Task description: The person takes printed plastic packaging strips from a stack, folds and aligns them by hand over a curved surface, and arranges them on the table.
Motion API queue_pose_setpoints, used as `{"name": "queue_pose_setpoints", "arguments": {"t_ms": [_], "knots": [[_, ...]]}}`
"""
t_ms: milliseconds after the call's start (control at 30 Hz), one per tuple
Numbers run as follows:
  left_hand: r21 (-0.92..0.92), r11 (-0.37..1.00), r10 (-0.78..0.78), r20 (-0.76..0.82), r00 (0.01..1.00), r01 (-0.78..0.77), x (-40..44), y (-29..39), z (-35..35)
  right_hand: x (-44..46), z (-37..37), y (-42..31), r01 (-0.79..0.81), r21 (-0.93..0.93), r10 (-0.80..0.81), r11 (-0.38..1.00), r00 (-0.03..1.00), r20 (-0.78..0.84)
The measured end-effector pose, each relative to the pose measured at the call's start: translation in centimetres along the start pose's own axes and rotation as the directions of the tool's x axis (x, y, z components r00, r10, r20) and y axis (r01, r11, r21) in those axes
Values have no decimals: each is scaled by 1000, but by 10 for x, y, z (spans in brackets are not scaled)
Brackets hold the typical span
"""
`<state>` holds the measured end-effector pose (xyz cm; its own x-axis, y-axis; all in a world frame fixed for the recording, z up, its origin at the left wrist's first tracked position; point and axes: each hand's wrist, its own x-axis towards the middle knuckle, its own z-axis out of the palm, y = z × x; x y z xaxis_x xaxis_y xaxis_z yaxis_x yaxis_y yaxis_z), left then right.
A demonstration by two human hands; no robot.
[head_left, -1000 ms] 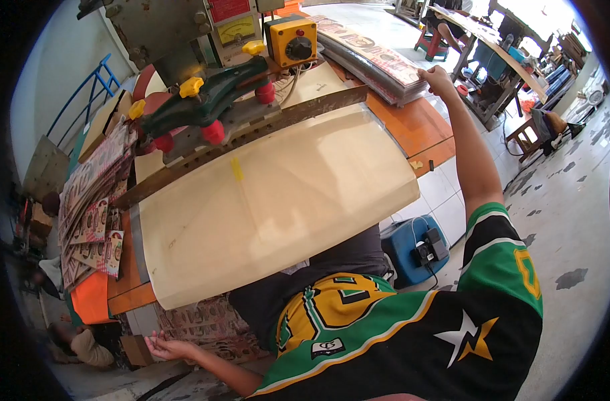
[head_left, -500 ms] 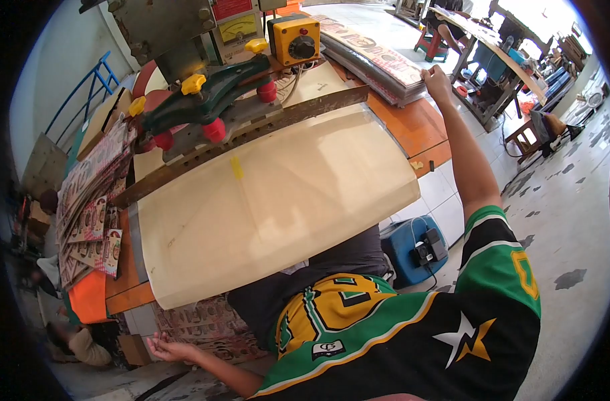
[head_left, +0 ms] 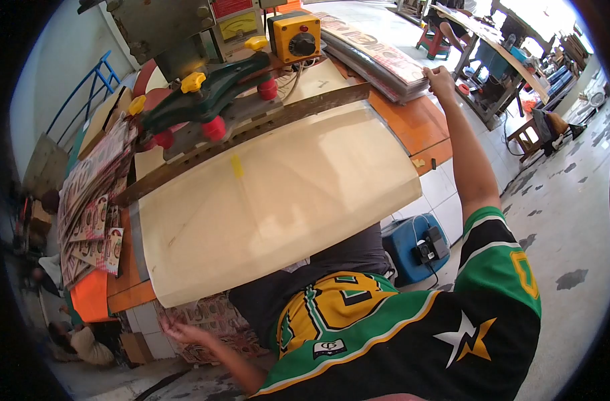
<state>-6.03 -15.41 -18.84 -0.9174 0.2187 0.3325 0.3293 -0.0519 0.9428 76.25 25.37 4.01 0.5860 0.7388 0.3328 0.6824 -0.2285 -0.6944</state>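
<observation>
My right hand (head_left: 441, 83) is closed at the near right corner of a stack of printed sheets (head_left: 375, 48), thumb and fingers pinching the edge of a sheet. Low on the left, my left hand (head_left: 183, 332) hangs off the table's front edge, fingers apart and holding nothing, a little blurred. Just behind it, more printed sheets (head_left: 214, 317) lie below table height. Between my hands a wide cream sheet (head_left: 285, 194) with a strip of yellow tape covers the work surface, its front edge drooping over my lap.
A press machine with a dark green arm (head_left: 204, 100) and a long metal bar (head_left: 251, 137) stands behind the cream sheet. Its yellow control box (head_left: 295, 39) has a black knob. Printed pieces (head_left: 94, 207) are heaped at the left. A blue container (head_left: 412, 247) sits beside my legs.
My left hand has shifted slightly right, closer to the sheets below the table. My right hand stays at the stack's corner, nearly unmoved.
</observation>
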Motion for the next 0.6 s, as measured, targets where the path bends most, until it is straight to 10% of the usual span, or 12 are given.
{"name": "queue_pose_setpoints", "arguments": {"t_ms": [233,300,400,600], "knots": [[181,983,-119,437,892,43,-121,41,76,-5,10,6,161,-192,-202,968,954,-220],[337,835,104,681,725,-436,-143,45,86,-14,7,-4,182,-256,-246,949,938,-245],[204,846,136,811,569,-492,-133,46,91,-21,3,-14,102,-222,-146,970,971,-192],[252,865,41,827,561,-434,-124,30,93,-30,-5,-29,63,-333,-117,941,983,-144]]}}
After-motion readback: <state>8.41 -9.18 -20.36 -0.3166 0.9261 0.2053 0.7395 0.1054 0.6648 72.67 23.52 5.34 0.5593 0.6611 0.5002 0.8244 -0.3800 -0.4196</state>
